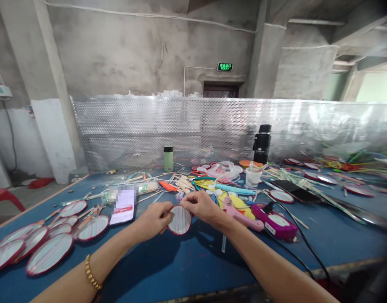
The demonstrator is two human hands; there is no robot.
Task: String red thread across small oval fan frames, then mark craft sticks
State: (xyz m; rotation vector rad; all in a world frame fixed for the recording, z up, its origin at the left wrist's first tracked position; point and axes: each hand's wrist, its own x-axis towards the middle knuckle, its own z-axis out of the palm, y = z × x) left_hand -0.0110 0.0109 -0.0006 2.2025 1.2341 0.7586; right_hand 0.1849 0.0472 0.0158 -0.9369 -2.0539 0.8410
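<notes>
A small round white disc [180, 220] with a red rim and thin pink lines across it is held over the blue table. My left hand [158, 215] is closed on its left edge, thumb and fingers pinching the rim. At the top right edge, my right hand [200, 205] is closed in a pinch on the rim; its fingertips partly hide what lies between them. To the right of my right hand lie a pink glue gun [244, 218] and a purple box-shaped device [277, 222] with a black cord. Larger red-rimmed discs [50, 253] lie in a group at the left.
A phone [124, 205] lies beyond my left forearm. Sticks, scissors and plastic bags [223, 170] clutter the table's middle. Farther back stand a green bottle [168, 159], a white cup [253, 176] and a black flask [262, 145], before a perforated metal screen [143, 126].
</notes>
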